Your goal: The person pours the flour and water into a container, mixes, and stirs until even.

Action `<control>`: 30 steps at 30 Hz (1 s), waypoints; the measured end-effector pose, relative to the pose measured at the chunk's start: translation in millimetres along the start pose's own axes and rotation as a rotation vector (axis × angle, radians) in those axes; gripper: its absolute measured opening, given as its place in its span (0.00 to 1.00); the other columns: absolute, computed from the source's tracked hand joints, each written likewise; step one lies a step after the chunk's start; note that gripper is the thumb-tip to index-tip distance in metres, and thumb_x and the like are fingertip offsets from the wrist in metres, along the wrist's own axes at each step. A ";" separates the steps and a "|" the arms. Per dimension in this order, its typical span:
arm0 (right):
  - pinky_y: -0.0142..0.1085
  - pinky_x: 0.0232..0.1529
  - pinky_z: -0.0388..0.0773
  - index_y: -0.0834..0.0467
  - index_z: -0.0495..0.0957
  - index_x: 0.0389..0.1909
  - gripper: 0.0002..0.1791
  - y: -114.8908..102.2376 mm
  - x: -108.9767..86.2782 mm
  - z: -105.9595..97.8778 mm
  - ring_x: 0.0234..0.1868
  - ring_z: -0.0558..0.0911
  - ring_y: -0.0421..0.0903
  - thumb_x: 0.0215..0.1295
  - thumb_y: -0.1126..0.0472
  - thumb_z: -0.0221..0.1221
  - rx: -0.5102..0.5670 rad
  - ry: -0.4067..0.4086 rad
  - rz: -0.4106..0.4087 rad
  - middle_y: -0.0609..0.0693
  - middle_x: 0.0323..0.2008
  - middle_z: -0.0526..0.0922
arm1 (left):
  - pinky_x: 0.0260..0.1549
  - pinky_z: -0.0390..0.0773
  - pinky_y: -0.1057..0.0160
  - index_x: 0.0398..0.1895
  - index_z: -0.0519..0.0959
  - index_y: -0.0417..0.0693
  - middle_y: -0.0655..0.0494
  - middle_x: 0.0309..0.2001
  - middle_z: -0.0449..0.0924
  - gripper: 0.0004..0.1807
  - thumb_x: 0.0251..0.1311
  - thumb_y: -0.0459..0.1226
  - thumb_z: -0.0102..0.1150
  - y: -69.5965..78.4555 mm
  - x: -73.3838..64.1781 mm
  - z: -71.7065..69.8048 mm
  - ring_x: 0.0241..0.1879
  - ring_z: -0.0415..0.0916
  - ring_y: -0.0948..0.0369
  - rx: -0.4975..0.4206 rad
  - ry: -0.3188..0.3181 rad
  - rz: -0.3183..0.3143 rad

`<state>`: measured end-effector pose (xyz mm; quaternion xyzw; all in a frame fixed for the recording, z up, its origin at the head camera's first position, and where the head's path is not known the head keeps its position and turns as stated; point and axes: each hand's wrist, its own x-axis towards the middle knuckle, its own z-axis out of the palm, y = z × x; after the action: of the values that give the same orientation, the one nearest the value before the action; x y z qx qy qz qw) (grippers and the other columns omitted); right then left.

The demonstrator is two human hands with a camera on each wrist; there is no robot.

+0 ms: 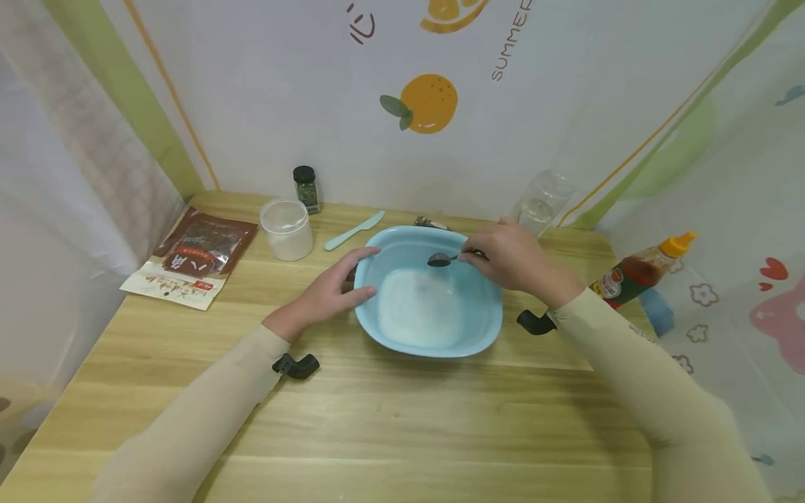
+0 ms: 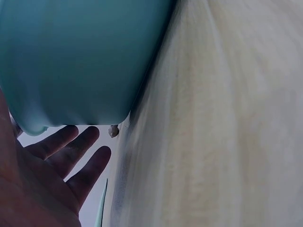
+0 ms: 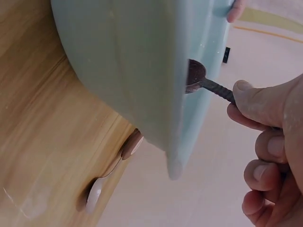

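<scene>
A light blue basin (image 1: 429, 346) stands on the wooden table, its bottom looking whitish. My left hand (image 1: 323, 292) holds the left rim, thumb and forefinger over the edge; in the left wrist view the other fingers (image 2: 71, 153) spread along the outer wall. Over the right rim, my right hand (image 1: 512, 255) pinches the thin dark handle of a small spoon (image 1: 439, 260). The right wrist view shows the spoon's round dark bowl (image 3: 195, 74) just inside the rim, partly hidden by the basin wall, with the other fingers curled below the handle.
Left of the basin are a jar of white contents (image 1: 286, 241), a small black-capped bottle (image 1: 306, 188), a pale green knife (image 1: 355, 230) and a brown packet (image 1: 195, 255). At right stand a clear container (image 1: 542, 202) and a red sauce bottle (image 1: 638, 276). Another spoon (image 3: 94, 194) lies behind.
</scene>
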<state>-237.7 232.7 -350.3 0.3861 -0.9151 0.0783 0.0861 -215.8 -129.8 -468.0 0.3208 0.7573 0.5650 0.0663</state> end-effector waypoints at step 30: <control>0.42 0.41 0.63 0.58 0.93 0.40 0.04 0.6 -50.0 25.4 0.26 0.72 0.43 0.67 0.65 0.78 0.147 0.277 0.131 0.44 0.26 0.85 | 0.51 0.93 0.54 0.87 0.59 0.42 0.36 0.79 0.67 0.41 0.77 0.40 0.65 7.2 -3.8 -1.4 0.68 0.80 0.37 0.065 0.017 -0.012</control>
<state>-206.2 262.5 -386.0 0.3162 -0.9095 0.2030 0.1776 -210.5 -131.9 -462.0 0.3135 0.7778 0.5422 0.0529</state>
